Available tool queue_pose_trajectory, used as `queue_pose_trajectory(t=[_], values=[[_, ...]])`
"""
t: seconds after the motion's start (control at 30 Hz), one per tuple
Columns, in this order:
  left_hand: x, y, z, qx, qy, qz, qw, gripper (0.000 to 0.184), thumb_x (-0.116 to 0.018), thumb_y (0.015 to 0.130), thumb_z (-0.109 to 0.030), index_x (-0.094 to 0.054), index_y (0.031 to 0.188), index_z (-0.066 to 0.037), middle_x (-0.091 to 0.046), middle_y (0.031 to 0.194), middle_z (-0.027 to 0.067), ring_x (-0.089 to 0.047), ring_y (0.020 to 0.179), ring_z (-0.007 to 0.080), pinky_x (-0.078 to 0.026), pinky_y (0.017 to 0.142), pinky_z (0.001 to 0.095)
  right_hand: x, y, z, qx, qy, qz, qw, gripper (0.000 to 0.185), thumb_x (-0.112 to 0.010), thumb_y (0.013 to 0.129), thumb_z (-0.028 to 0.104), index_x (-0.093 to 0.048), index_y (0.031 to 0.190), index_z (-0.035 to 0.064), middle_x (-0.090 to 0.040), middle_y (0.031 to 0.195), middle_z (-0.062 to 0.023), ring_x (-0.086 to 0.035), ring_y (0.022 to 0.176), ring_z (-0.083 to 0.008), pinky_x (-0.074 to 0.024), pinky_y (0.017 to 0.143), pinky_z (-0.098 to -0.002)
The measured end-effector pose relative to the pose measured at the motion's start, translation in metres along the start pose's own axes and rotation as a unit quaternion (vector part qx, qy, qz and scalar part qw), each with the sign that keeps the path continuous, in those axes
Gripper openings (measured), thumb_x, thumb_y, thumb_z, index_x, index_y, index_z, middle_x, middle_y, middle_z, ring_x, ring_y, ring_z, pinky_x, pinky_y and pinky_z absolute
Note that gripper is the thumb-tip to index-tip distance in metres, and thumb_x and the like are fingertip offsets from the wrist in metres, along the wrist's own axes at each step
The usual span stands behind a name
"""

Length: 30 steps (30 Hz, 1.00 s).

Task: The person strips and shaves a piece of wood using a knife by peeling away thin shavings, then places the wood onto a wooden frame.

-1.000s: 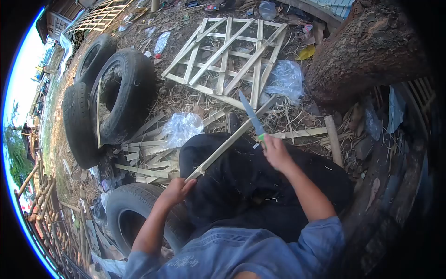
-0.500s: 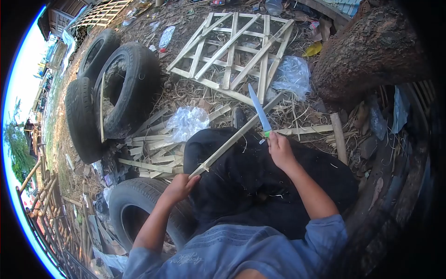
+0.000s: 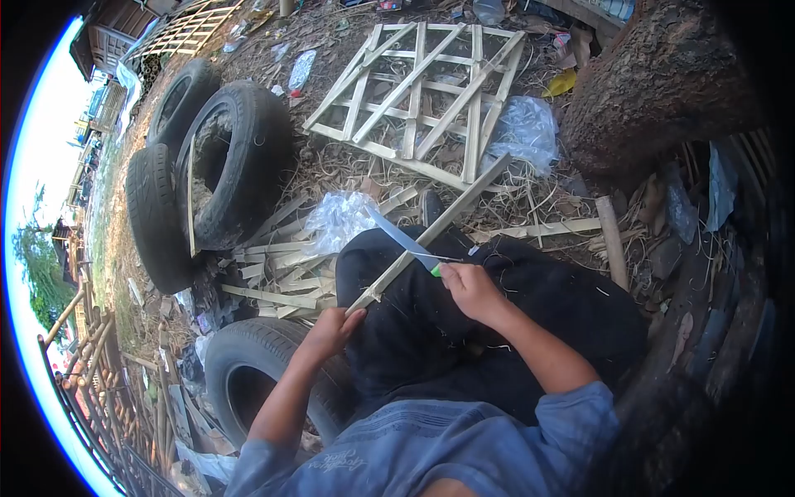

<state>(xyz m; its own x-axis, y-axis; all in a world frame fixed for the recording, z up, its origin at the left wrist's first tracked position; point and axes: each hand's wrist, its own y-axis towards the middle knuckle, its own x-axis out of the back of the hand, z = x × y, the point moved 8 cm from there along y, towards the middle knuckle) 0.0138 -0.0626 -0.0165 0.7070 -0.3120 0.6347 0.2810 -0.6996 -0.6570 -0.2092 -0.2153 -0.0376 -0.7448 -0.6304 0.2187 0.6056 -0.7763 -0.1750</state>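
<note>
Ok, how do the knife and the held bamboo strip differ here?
The knife is shorter than the bamboo strip. The knife's blade is silvery, whereas the strip is pale tan with a knot. The right hand holds the knife; the left hand holds the strip. Both are narrow, and they cross in this view.

On ground (image 3: 331,178) before you: lattice (image 3: 409,83), plastic bag (image 3: 530,137) at its right; tyres (image 3: 269,157) left, tree trunk (image 3: 654,91) right.
</note>
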Motion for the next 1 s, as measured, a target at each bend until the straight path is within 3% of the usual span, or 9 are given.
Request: queue_pose_trajectory(t=[0.13, 0.2, 0.27, 0.37, 0.57, 0.6, 0.73, 0.9, 1.0], values=[[-0.001, -0.005, -0.006, -0.005, -0.013, 0.002, 1.000, 0.055, -0.053, 0.095, -0.042, -0.057, 0.073, 0.009, -0.051, 0.055, 0.0148, -0.051, 0.055, 0.0188, -0.042, 0.055, 0.0403, 0.072, 0.022, -0.026, -0.025, 0.019, -0.125, 0.992, 0.046, -0.039, 0.102, 0.035, -0.054, 0.072, 0.0039, -0.045, 0.054, 0.0006, -0.043, 0.050, -0.0070, -0.0343, 0.047, -0.0264], [-0.002, -0.003, -0.010, -0.023, -0.021, -0.007, 1.000, 0.055, -0.052, 0.096, -0.040, -0.055, 0.071, 0.008, -0.046, 0.053, 0.0112, -0.041, 0.055, 0.0132, -0.039, 0.052, 0.0391, 0.082, 0.030, -0.051, -0.014, 0.010, -0.153, 0.988, 0.045, -0.037, 0.103, 0.035, -0.049, 0.072, 0.0053, -0.041, 0.057, 0.0028, -0.040, 0.049, -0.0070, -0.0339, 0.046, -0.0254], [0.002, -0.002, -0.008, -0.018, 0.020, -0.014, 1.000, 0.055, -0.054, 0.094, -0.042, -0.060, 0.076, 0.010, -0.056, 0.060, 0.0234, -0.059, 0.056, 0.0314, -0.044, 0.059, 0.0437, 0.059, 0.025, -0.052, 0.015, 0.036, -0.153, 0.987, 0.044, -0.035, 0.103, 0.035, -0.047, 0.073, 0.0054, -0.041, 0.060, 0.0033, -0.040, 0.049, -0.0067, -0.0340, 0.046, -0.0246], [0.002, -0.004, -0.002, -0.029, 0.016, -0.019, 0.999, 0.054, -0.054, 0.094, -0.041, -0.061, 0.076, 0.010, -0.056, 0.061, 0.0259, -0.058, 0.057, 0.0346, -0.044, 0.059, 0.0445, 0.052, 0.020, -0.048, 0.016, 0.028, -0.167, 0.986, 0.044, -0.035, 0.103, 0.034, -0.048, 0.074, 0.0043, -0.042, 0.059, 0.0018, -0.041, 0.050, -0.0077, -0.0347, 0.047, -0.0258], [-0.003, -0.003, -0.002, -0.033, -0.003, -0.027, 0.999, 0.054, -0.054, 0.095, -0.040, -0.059, 0.075, 0.009, -0.054, 0.057, 0.0215, -0.060, 0.055, 0.0284, -0.044, 0.056, 0.0429, 0.054, 0.018, -0.037, 0.013, 0.039, -0.132, 0.990, 0.045, -0.036, 0.103, 0.036, -0.049, 0.073, 0.0043, -0.043, 0.059, 0.0016, -0.042, 0.051, -0.0081, -0.0348, 0.048, -0.0261], [-0.001, -0.004, -0.005, -0.032, -0.001, -0.028, 0.999, 0.054, -0.054, 0.095, -0.040, -0.059, 0.075, 0.009, -0.054, 0.057, 0.0215, -0.060, 0.055, 0.0284, -0.044, 0.056, 0.0429, 0.063, 0.020, -0.036, -0.002, 0.035, -0.126, 0.991, 0.045, -0.040, 0.101, 0.031, -0.052, 0.073, -0.0019, -0.051, 0.057, -0.0102, -0.052, 0.054, -0.0208, -0.0408, 0.055, -0.0356], [0.003, -0.011, -0.020, -0.005, -0.008, -0.023, 1.000, 0.053, -0.054, 0.095, -0.039, -0.057, 0.073, 0.010, -0.051, 0.054, 0.0180, -0.050, 0.051, 0.0202, -0.042, 0.052, 0.0411, 0.093, 0.031, -0.048, -0.092, 0.108, -0.134, 0.981, 0.053, -0.035, 0.103, 0.041, -0.054, 0.071, 0.0030, -0.039, 0.051, 0.0039, -0.040, 0.047, -0.0058, -0.0333, 0.045, -0.0269], [0.004, -0.010, -0.016, 0.004, -0.027, -0.029, 0.999, 0.053, -0.055, 0.095, -0.038, -0.055, 0.073, 0.010, -0.048, 0.053, 0.0177, -0.041, 0.052, 0.0163, -0.039, 0.052, 0.0415, -0.011, -0.001, -0.006, 0.012, -0.043, 0.013, 0.999, 0.040, -0.043, 0.099, 0.032, -0.064, 0.092, -0.0015, -0.060, 0.073, -0.0261, -0.061, 0.078, -0.0451, -0.0475, 0.067, -0.0460], [0.000, -0.005, -0.004, -0.003, -0.011, -0.029, 1.000, 0.053, -0.055, 0.095, -0.038, -0.056, 0.073, 0.010, -0.048, 0.052, 0.0177, -0.042, 0.052, 0.0169, -0.039, 0.053, 0.0419, 0.009, 0.009, -0.006, -0.010, -0.011, 0.009, 1.000, 0.041, -0.044, 0.099, 0.032, -0.064, 0.092, -0.0024, -0.060, 0.071, -0.0255, -0.062, 0.077, -0.0430, -0.0468, 0.064, -0.0447]])
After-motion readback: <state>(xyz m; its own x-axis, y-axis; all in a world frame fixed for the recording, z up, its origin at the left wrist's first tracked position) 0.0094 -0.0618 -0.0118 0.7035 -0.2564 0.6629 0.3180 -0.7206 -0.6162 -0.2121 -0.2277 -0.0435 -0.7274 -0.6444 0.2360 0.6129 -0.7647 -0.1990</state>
